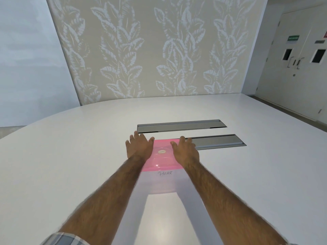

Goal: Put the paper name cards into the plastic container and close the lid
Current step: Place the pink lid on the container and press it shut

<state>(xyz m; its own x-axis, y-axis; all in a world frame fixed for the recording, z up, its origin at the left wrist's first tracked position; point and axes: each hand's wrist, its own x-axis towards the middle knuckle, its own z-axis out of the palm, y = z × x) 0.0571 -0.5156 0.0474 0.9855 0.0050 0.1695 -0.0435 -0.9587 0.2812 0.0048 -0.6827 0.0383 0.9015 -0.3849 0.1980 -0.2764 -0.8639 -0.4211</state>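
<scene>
In the head view, the plastic container (161, 183) sits on the white table (70, 156) straight ahead of the person, with its pink lid (161, 157) already laid on top. The left hand (138, 147) and the right hand (185, 151) rest flat on the lid's two far corners, well apart, fingers spread and straight, pinching nothing. The likely step is pressing the lid shut. The main risk is an uneven seal: both palms bear on the far side, so the near edge may stay unlatched or pop up. A hard push on a smooth tabletop could also send the box sliding toward the nearer cable hatch (219, 141), which lies just beside the right hand. If a card stands proud inside, the lid could crease it. Much is hard to read here. The forearms cover both side edges of the container, so I cannot tell whether any edge has snapped down. The name cards themselves are not plainly visible; a handwritten word (165, 173) shows at the near wall, but whether it sits on a card inside or on the box itself is unclear. The clear walls almost vanish against the white table, and a pink reflection blurs the base. The fingertips of both hands reach past the lid's far rim, hiding that edge too.
</scene>
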